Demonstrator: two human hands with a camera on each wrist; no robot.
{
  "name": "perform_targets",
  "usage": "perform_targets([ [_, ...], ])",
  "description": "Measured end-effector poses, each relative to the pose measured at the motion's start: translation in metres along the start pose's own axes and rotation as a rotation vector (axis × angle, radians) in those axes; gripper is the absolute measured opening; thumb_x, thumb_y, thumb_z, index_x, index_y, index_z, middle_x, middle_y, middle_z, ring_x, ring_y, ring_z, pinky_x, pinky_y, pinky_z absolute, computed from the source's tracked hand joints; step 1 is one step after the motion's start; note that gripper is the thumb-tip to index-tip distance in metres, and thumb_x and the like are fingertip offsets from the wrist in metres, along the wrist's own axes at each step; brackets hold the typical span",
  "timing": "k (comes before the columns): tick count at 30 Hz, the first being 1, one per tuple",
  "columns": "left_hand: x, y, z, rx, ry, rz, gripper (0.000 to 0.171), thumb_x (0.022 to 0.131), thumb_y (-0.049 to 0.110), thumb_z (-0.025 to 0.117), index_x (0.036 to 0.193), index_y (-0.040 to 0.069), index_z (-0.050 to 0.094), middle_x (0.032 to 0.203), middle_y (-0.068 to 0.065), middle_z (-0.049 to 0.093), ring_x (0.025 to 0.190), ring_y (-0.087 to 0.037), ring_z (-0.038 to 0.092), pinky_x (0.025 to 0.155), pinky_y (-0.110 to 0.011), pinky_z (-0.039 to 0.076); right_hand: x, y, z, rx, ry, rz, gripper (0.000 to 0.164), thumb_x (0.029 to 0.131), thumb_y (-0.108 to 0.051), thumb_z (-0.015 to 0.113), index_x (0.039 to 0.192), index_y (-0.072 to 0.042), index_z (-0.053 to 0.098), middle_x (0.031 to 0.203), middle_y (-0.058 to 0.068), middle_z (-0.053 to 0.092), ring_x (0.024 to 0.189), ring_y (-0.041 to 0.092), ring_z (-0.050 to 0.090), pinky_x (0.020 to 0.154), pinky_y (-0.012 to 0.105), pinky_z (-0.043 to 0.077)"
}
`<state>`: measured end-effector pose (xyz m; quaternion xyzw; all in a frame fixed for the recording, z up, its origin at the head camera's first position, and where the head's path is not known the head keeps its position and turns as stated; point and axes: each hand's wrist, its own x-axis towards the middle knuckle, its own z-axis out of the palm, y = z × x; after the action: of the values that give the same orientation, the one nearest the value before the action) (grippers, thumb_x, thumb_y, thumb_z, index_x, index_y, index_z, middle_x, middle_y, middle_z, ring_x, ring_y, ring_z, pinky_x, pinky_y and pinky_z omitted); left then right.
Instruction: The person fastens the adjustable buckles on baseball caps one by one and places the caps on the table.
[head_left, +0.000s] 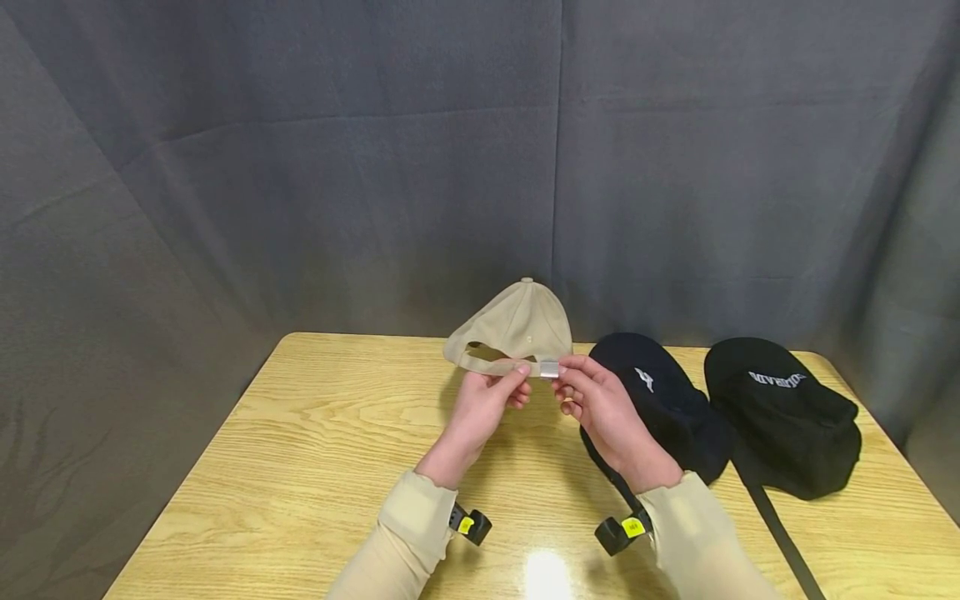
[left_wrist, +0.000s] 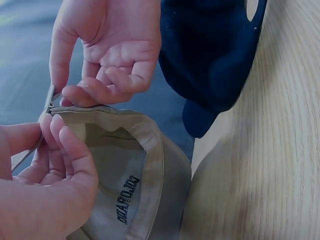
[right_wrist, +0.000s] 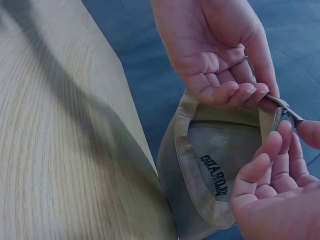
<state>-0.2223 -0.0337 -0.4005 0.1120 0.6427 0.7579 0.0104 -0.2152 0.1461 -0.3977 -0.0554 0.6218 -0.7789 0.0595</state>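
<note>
A beige cap (head_left: 525, 321) is held up above the table, its rear opening and strap facing me. On the strap (head_left: 534, 368) sits a silver metal buckle (head_left: 550, 369). My left hand (head_left: 480, 408) pinches the strap just left of the buckle between thumb and fingers. With thumb and index finger my right hand (head_left: 603, 408) pinches the buckle's right side. Dark lettering (left_wrist: 127, 200) shows inside the cap in the left wrist view. Fingers partly hide the buckle (right_wrist: 285, 107) in the right wrist view.
A navy cap (head_left: 660, 408) with a white logo lies on the wooden table (head_left: 300, 467), beside my right forearm. Further right lies a black cap (head_left: 787, 425) with white lettering, its strap (head_left: 783, 537) trailing toward me. A grey curtain (head_left: 375, 183) hangs behind the table.
</note>
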Motion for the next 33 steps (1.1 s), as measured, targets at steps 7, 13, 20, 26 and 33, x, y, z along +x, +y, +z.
perform_targets([
  [7, 0.0, 0.0, 0.0, -0.012, -0.013, 0.001, 0.017, 0.102, 0.01, 0.062, 0.108, -0.006, 0.064, 0.08, -0.003, 0.063, 0.073, -0.011, 0.061, 0.068, -0.023, 0.053, 0.0, 0.002, 0.0, -0.014, 0.016, 0.003, 0.016, 0.106, -0.014, 0.055, 0.115, 0.0, 0.057, 0.095, 0.01, 0.06, 0.082, 0.017, 0.055, 0.072, 0.026, 0.049],
  [13, -0.001, 0.002, 0.001, -0.028, 0.011, -0.007, 0.015, 0.102, 0.009, 0.061, 0.107, -0.006, 0.063, 0.081, -0.005, 0.063, 0.071, -0.011, 0.062, 0.069, -0.023, 0.053, 0.0, 0.002, -0.001, -0.02, 0.028, -0.016, 0.013, 0.105, -0.014, 0.057, 0.108, -0.002, 0.06, 0.091, 0.005, 0.061, 0.081, 0.016, 0.056, 0.071, 0.026, 0.048],
  [20, 0.003, 0.005, -0.002, -0.092, 0.075, -0.004, 0.009, 0.102, 0.006, 0.062, 0.098, -0.001, 0.064, 0.078, -0.006, 0.064, 0.067, -0.011, 0.063, 0.068, -0.024, 0.055, 0.0, 0.001, -0.001, -0.008, 0.038, -0.046, 0.01, 0.105, -0.011, 0.057, 0.104, -0.002, 0.062, 0.089, 0.005, 0.06, 0.079, 0.017, 0.055, 0.07, 0.027, 0.048],
  [26, 0.004, 0.009, -0.008, -0.124, 0.08, -0.011, 0.015, 0.104, 0.008, 0.058, 0.093, -0.001, 0.064, 0.077, -0.006, 0.065, 0.066, -0.01, 0.063, 0.067, -0.023, 0.055, 0.0, 0.0, -0.001, -0.003, 0.038, -0.047, 0.01, 0.105, -0.01, 0.056, 0.104, -0.002, 0.061, 0.089, 0.006, 0.06, 0.08, 0.017, 0.054, 0.069, 0.026, 0.047],
  [33, 0.004, 0.011, -0.017, -0.095, 0.09, -0.014, 0.014, 0.103, 0.011, 0.061, 0.094, 0.0, 0.066, 0.079, -0.003, 0.065, 0.071, -0.013, 0.064, 0.071, -0.023, 0.055, 0.0, -0.001, -0.002, -0.017, 0.025, -0.054, 0.011, 0.106, -0.011, 0.055, 0.107, 0.0, 0.058, 0.092, 0.007, 0.058, 0.082, 0.018, 0.054, 0.069, 0.025, 0.047],
])
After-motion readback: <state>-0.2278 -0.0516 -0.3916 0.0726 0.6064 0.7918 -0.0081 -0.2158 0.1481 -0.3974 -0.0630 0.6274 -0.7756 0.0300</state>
